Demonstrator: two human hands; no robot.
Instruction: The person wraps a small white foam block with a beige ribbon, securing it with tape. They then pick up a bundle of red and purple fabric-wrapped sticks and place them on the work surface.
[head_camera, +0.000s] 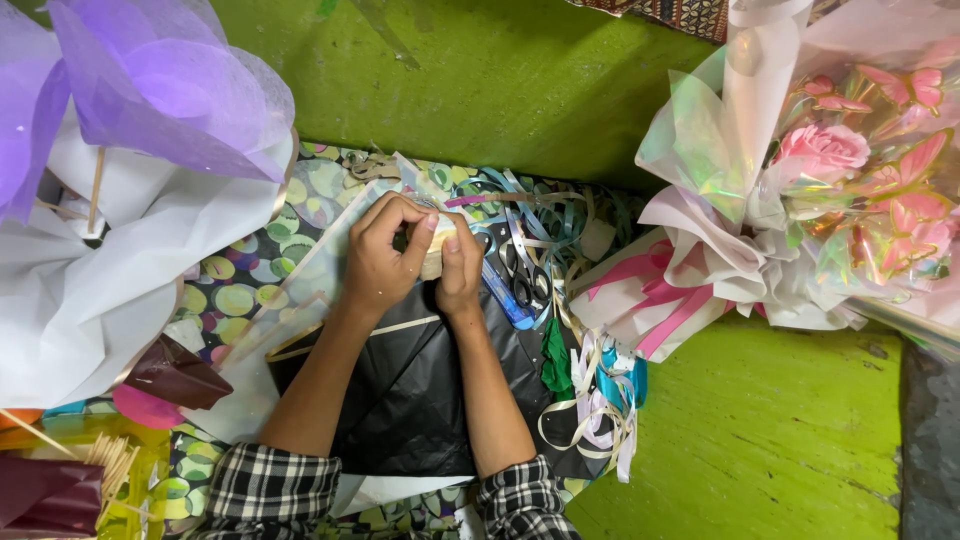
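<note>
My left hand (385, 250) and my right hand (460, 262) meet over a small pale roll of tape (437, 250), both gripping it with fingertips pinched on its top edge. The hands hover above a black sheet of wrapping paper (410, 390) laid on a patterned mat with green circles (235, 290). Both forearms come up from checked black-and-white sleeves at the bottom of the view. Most of the roll is hidden by my fingers.
Black-handled scissors (520, 280) lie among tangled ribbons (590, 410) right of my hands. A pink flower bouquet in iridescent wrap (830, 190) sits at the right, a purple and white wrapped bundle (130, 130) at the left. Wooden sticks (110, 460) and maroon paper (175, 375) lie lower left.
</note>
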